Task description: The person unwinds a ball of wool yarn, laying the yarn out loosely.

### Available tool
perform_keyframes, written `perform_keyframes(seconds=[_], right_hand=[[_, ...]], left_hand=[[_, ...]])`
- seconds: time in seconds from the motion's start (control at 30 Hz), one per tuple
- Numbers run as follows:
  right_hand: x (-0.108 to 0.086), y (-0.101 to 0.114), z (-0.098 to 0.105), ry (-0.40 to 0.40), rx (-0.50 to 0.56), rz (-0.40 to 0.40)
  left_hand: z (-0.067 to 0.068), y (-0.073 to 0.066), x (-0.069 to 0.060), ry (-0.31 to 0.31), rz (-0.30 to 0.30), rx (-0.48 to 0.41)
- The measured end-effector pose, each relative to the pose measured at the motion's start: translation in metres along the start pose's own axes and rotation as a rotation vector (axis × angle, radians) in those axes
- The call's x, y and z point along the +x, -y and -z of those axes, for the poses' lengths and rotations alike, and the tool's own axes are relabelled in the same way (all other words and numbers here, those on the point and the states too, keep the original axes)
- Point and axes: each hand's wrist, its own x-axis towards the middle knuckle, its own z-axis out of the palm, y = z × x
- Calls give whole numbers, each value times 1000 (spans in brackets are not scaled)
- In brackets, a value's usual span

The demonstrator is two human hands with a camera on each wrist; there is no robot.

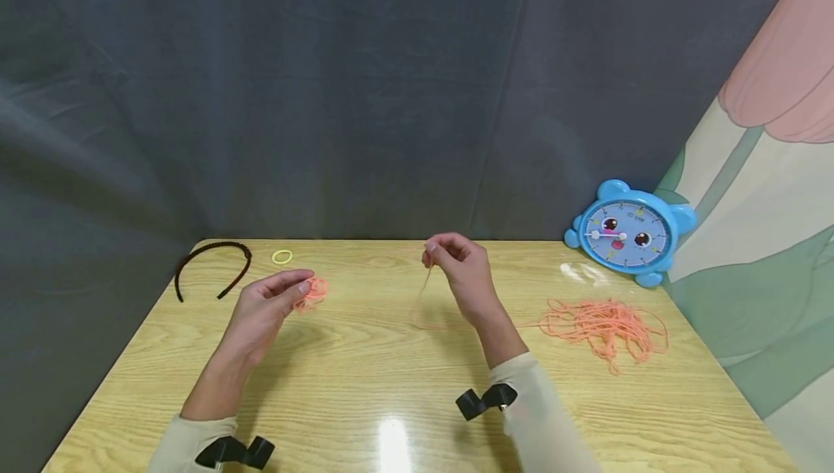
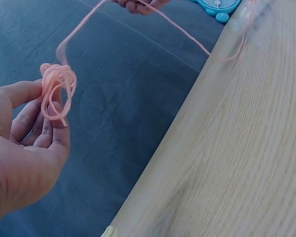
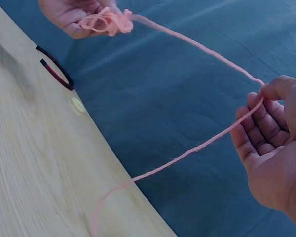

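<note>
Between thumb and fingers my left hand (image 1: 263, 310) pinches a small looped bundle of pink yarn (image 2: 59, 91), held above the table on the left. A single strand (image 3: 197, 45) runs from that bundle across to my right hand (image 1: 461, 277), which pinches it between thumb and index finger. From the right hand the yarn drops to the table and leads to a loose, tangled pile of the same yarn (image 1: 602, 328) on the right. The other fingers of the right hand (image 3: 281, 143) are loosely bent, with the strand passing in front of them.
A dark headband (image 1: 213, 247) lies at the table's back left, beside a pale yellow ring (image 1: 282, 257). At the back right stands a blue animal-shaped clock (image 1: 628, 234). A dark curtain (image 1: 365, 96) hangs behind the wooden table (image 1: 365, 386).
</note>
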Motion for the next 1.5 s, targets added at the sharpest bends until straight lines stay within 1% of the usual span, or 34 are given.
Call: perform_keyframes(seconds=[0.1, 0.3, 0.47, 0.63, 0.77, 0.93, 1.03, 1.17, 1.3, 1.5], right_hand=[[-1, 3, 10, -19, -10, 7], [-4, 12, 36, -86, -14, 29], [-4, 18, 58, -146, 23, 45], [-6, 26, 75, -167, 51, 67], [-9, 35, 90, -185, 57, 83], [-15, 44, 115, -196, 79, 105], [-19, 48, 131, -192, 109, 124], [-24, 55, 152, -204, 109, 135], [-27, 62, 170, -233, 116, 152], [-29, 70, 198, -301, 142, 190]], left_hand=[[0, 0, 0, 0, -3, 9], [0, -2, 0, -26, -27, 18], [1, -4, 0, -32, -12, 37], [0, -4, -1, -40, 4, 47], [0, -4, -1, -40, -28, 5], [1, -3, 0, -36, -68, -44], [2, -3, 0, -40, -67, -48], [3, -3, 0, -41, -69, -42], [4, -4, -1, -49, -74, -39], [7, -4, -1, -62, -78, -47]])
